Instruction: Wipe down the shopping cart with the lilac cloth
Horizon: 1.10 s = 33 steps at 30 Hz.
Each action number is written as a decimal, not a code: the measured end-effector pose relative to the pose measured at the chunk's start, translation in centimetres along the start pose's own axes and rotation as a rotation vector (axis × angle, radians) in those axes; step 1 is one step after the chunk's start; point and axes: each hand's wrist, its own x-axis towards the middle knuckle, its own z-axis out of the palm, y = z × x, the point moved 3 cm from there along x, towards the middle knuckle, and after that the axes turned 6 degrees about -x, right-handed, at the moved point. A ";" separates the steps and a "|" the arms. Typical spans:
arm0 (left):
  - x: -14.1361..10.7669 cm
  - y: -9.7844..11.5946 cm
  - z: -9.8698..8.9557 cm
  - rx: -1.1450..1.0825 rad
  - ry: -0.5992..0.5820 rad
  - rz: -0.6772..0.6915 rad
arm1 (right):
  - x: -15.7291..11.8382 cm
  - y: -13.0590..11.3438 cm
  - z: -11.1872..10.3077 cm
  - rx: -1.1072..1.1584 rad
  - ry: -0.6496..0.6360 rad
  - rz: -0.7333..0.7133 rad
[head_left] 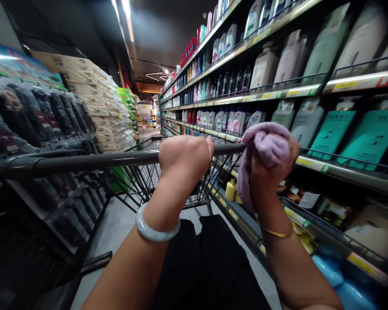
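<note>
My left hand (pixel 185 157) is closed around the dark handlebar (pixel 116 160) of a shopping cart, and a pale bangle (pixel 157 224) circles that wrist. To its right, my right hand (pixel 270 172) is closed on a bunched purple cloth (pixel 268 144), one end of which hangs down beside the wrist. The right fist is at the right end of the visible bar; whether it also grips the bar is hidden by the cloth. Beyond the handlebar stretches the black wire basket (pixel 151 172) of the cart.
Close along the right side run shelves (pixel 310 92) packed with shampoo bottles, among them large turquoise pump bottles (pixel 333 131). On the left hang dark packaged goods (pixel 58 112), with stacked pale packages (pixel 84 94) behind them. The aisle (pixel 148 131) runs straight ahead between both sides.
</note>
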 end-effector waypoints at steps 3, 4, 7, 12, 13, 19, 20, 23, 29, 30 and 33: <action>-0.1 -0.1 -0.1 -0.022 0.005 0.035 | 0.7 -0.8 2.1 0.043 -0.116 -0.046; -0.2 -0.2 -0.4 -0.035 -0.005 0.054 | 0.8 -1.6 2.5 0.063 -0.170 -0.106; -0.5 -1.4 -2.0 -0.077 -0.075 0.107 | 1.5 -4.1 2.6 0.116 -0.304 -0.355; -1.3 -7.8 -6.3 0.043 -0.129 -0.013 | 4.8 -2.5 3.4 -0.032 -0.358 -0.276; -1.6 -9.4 -6.9 0.077 -0.144 -0.051 | 5.4 -1.8 4.2 -0.064 -0.417 -0.200; -3.2 -14.9 -7.5 0.217 -0.241 -0.267 | 6.4 -3.3 10.2 -0.060 -0.903 -0.227; -3.4 -15.1 -7.4 0.230 -0.241 -0.297 | 6.3 -4.1 10.7 -0.003 -0.949 -0.265; -3.4 -15.0 -6.9 0.249 -0.265 -0.329 | 6.6 -5.9 10.4 0.196 -0.980 -0.348; -3.4 -14.6 -6.8 0.261 -0.229 -0.340 | 7.5 -4.3 7.4 0.402 -1.215 -0.480; -3.5 -14.3 -7.0 0.251 -0.218 -0.321 | 7.7 -3.7 7.3 0.385 -1.239 -0.493; -4.0 -13.5 -7.2 0.249 -0.213 -0.320 | 8.1 -2.1 7.7 0.364 -1.303 -0.443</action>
